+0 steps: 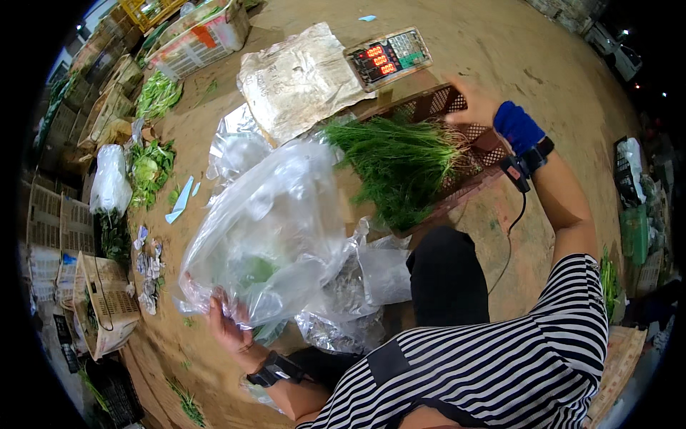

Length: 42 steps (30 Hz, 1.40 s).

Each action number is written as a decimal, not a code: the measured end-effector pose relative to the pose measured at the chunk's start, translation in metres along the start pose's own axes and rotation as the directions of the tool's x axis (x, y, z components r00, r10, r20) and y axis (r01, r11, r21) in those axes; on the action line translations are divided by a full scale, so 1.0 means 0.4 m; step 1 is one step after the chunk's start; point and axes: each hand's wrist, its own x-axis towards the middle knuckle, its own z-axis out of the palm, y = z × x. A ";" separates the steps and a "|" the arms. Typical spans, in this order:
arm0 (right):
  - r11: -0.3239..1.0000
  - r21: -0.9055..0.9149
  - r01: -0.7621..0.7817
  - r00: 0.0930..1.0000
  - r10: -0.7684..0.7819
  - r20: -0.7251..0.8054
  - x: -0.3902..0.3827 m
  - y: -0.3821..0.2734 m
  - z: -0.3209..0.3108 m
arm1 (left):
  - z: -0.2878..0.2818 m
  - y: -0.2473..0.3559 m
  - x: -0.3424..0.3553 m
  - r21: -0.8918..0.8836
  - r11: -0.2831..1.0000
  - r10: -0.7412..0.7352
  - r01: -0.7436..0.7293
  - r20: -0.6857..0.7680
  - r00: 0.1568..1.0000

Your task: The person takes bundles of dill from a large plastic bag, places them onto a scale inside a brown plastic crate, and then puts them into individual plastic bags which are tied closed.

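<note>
My left hand is closed on the lower edge of a large clear plastic bag, which billows up toward the middle. Something green shows faintly through it. My right hand, with a blue cuff at the wrist, grips the far right corner of a brown slotted plastic crate, its thumb reaching inside. In the crate lies a thick bunch of dill, its fine green fronds pointing left and its pale, reddish root ends right. The bag touches the tips of the fronds.
A digital scale display with lit red digits stands beyond the crate, beside a dirty pale platform. Crumpled clear plastic lies by my knee. Leafy greens and stacked crates line the left; a white crate stands farther back.
</note>
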 end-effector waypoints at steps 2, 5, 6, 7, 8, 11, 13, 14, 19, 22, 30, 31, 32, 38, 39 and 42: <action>0.940 -0.326 -0.103 0.972 0.164 0.166 -0.033 0.097 0.065 | 0.019 -0.008 0.002 0.046 0.999 -0.014 0.012 0.041 0.999; 0.866 -0.445 -0.229 0.872 0.386 0.302 -0.057 0.180 0.174 | 0.055 -0.020 -0.005 0.094 0.994 -0.048 0.064 -0.162 0.986; 0.892 -0.408 -0.196 0.891 0.336 0.305 -0.055 0.188 0.205 | 0.064 -0.019 -0.010 0.087 0.993 -0.067 0.083 -0.174 0.982; 0.871 -0.442 -0.215 0.860 0.383 0.336 -0.046 0.190 0.239 | 0.071 -0.024 -0.016 0.079 0.993 -0.075 0.083 -0.104 0.992; 0.854 -0.473 -0.216 0.842 0.408 0.352 -0.024 0.188 0.267 | 0.077 -0.029 -0.024 0.103 0.992 -0.049 0.077 -0.252 0.967; 0.895 -0.436 -0.093 0.826 0.313 0.468 0.065 0.182 0.335 | 0.095 -0.035 -0.051 0.122 0.991 0.004 0.048 -0.397 0.918; 0.908 -0.417 -0.050 0.830 0.270 0.489 0.136 0.201 0.363 | 0.109 -0.025 -0.075 0.124 0.992 0.038 0.011 -0.391 0.920; 0.915 -0.393 -0.095 0.771 0.317 0.552 0.174 0.219 0.372 | 0.117 -0.016 -0.093 0.064 0.997 -0.012 0.036 -0.341 0.940; 0.977 -0.028 -0.210 0.658 0.163 0.736 0.240 0.316 0.431 | 0.151 0.028 -0.202 0.001 1.000 -0.003 0.003 -0.229 0.973; 0.990 -0.066 -0.126 0.672 0.134 0.728 0.217 0.338 0.434 | 0.156 0.039 -0.269 0.007 0.999 0.032 -0.032 -0.368 0.929; 0.931 -0.364 0.030 0.718 0.233 0.655 -0.063 0.192 0.385 | 0.183 0.051 -0.391 0.005 0.999 0.032 -0.042 -0.736 0.677; 0.908 -0.419 0.019 0.714 0.281 0.641 -0.082 0.180 0.403 | 0.192 0.055 -0.398 -0.005 1.000 0.008 -0.014 -0.640 0.769; 0.903 -0.430 0.003 0.728 0.293 0.620 -0.094 0.174 0.424 | 0.204 0.057 -0.406 -0.008 1.000 -0.022 0.021 -0.605 0.796; 0.827 -0.552 0.107 0.803 0.255 0.538 -0.036 0.227 0.493 | 0.270 0.060 -0.436 0.122 0.992 0.097 -0.009 -0.735 0.671; 0.840 -0.528 0.125 0.784 0.242 0.571 -0.020 0.237 0.485 | 0.276 0.062 -0.438 0.127 0.992 0.092 0.014 -0.787 0.609; 0.894 -0.417 0.163 0.790 0.135 0.598 0.028 0.266 0.437 | 0.283 0.067 -0.441 0.168 0.985 0.147 -0.029 -0.745 0.650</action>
